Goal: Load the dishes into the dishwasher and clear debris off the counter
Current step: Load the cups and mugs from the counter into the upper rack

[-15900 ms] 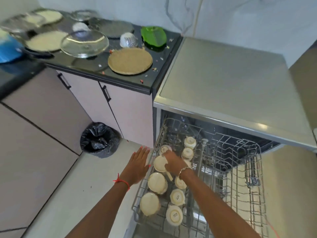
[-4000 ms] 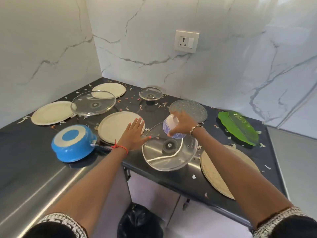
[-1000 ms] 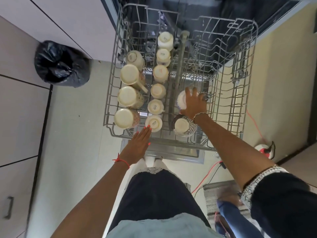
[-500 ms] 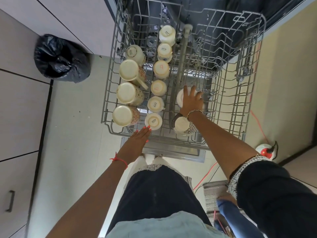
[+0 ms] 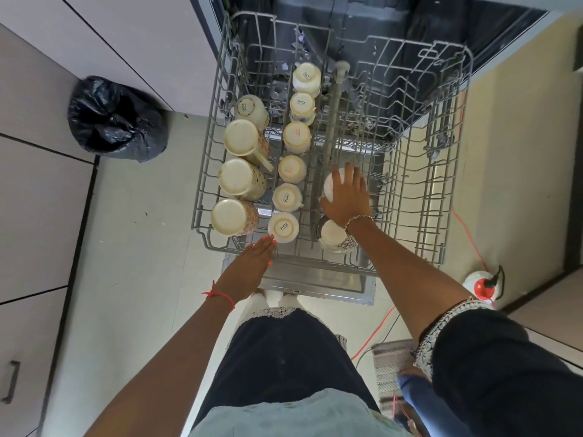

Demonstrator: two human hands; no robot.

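While the wire rack (image 5: 296, 257) stands drawn out of the dishwasher (image 5: 410, 33) in the upper middle of the frame, an upturned white cup (image 5: 331, 184) near the rack's centre is covered by the right hand (image 5: 347, 197), whose fingers are spread almost straight over its base rather than curled round it. A patterned cup (image 5: 334, 238) is seen just below, partly hidden by the wrist. The left hand (image 5: 252, 263) is held flat and relaxed, with nothing in it, at the rack's near rim beside a small upturned cup (image 5: 283, 227); whether the wire is touched cannot be told. Upturned mugs (image 5: 241, 179) are ranged along the rack's left side. A black rubbish bag (image 5: 115, 119) is seen at the upper left.
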